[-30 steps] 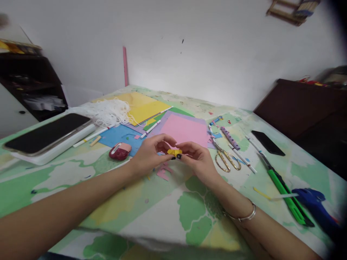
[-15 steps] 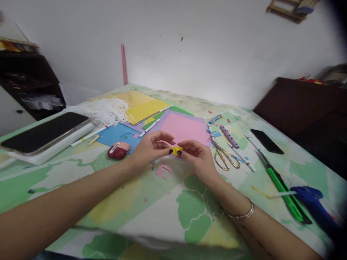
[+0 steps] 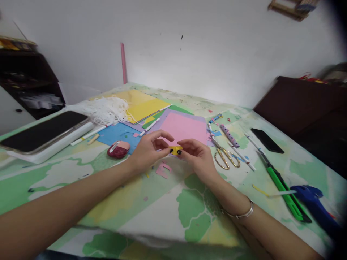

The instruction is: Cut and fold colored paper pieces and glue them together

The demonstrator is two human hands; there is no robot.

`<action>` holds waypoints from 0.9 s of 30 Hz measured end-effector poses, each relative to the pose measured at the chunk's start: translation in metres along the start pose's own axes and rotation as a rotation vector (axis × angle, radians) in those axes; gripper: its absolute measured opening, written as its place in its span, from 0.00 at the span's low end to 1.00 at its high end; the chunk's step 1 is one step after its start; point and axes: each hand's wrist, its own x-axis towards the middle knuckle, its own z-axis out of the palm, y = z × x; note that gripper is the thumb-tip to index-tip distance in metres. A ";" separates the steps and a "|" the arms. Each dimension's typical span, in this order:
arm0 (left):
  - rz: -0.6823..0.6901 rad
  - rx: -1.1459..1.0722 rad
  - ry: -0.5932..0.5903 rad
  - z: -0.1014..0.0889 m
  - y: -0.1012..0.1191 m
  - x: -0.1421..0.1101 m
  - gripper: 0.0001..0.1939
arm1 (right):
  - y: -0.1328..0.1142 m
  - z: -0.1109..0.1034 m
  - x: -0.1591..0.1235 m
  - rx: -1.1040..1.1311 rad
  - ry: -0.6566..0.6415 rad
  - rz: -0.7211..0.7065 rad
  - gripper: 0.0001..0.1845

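A small yellow piece (image 3: 176, 150) is held between the two hands, above the near edge of the pink sheet (image 3: 183, 128); it is pinched by the left hand (image 3: 150, 148) at one end and by the right hand (image 3: 199, 157) at the other, fingers curled.

Matt paper-like sheets & shiny metal on my tbl rn!
OK, yellow piece (image 3: 176, 150) in my grip: matt, smooth-ish, paper or thin foam, can't tell; pink sheet (image 3: 184, 126), yellow sheet (image 3: 146, 104) & blue sheet (image 3: 112, 135) look flat, matt, smooth, paper-like; scissors (image 3: 222, 159) w/ polished gold-toned metal handles; my bracelet (image 3: 246, 212), shiny silvery metal; cutter (image 3: 284, 195), green plastic body w/ metal blade; glue gun (image 3: 311, 200), blue plastic; earbud case (image 3: 118, 149), glossy maroon; string (image 3: 108, 110), white, fibrous, rough-looking pile; tablecloth (image 3: 154, 220), printed, mostly smooth, cloth vs. vinyl unclear.
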 end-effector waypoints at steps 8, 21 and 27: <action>0.120 -0.018 -0.055 -0.003 -0.012 0.003 0.10 | 0.001 -0.001 0.000 -0.020 0.023 -0.020 0.07; 0.113 0.083 -0.024 -0.003 -0.009 0.004 0.05 | 0.003 0.000 -0.001 -0.073 -0.027 -0.022 0.06; -0.074 -0.006 -0.109 -0.004 -0.004 0.002 0.08 | 0.002 -0.001 -0.001 -0.061 -0.023 0.031 0.05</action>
